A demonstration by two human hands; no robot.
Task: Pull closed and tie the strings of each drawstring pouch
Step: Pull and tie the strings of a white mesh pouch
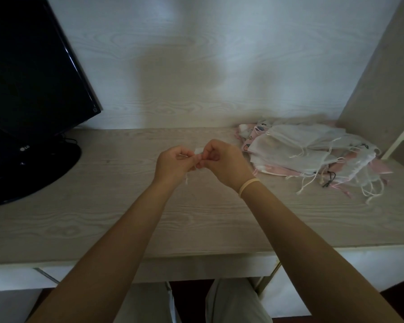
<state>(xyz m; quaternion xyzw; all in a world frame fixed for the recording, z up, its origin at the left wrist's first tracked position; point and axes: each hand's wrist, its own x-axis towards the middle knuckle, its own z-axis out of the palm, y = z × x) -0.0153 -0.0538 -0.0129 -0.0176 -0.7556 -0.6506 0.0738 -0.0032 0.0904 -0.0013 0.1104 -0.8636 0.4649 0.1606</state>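
My left hand (pixel 173 163) and my right hand (pixel 222 160) are raised close together above the middle of the desk, both pinching a small white drawstring pouch (pixel 198 151). Only a bit of its fabric shows between the fingers. A white string end (pixel 186 179) dangles below my left hand. A heap of white and pink patterned drawstring pouches (pixel 308 152) lies on the desk at the right, loose strings trailing toward the front.
A black monitor (pixel 30 73) on a round base (pixel 33 164) stands at the left of the pale wood-grain desk (pixel 126 217). A wall panel rises behind. A white frame (pixel 401 134) stands at the far right. My knees show under the desk edge.
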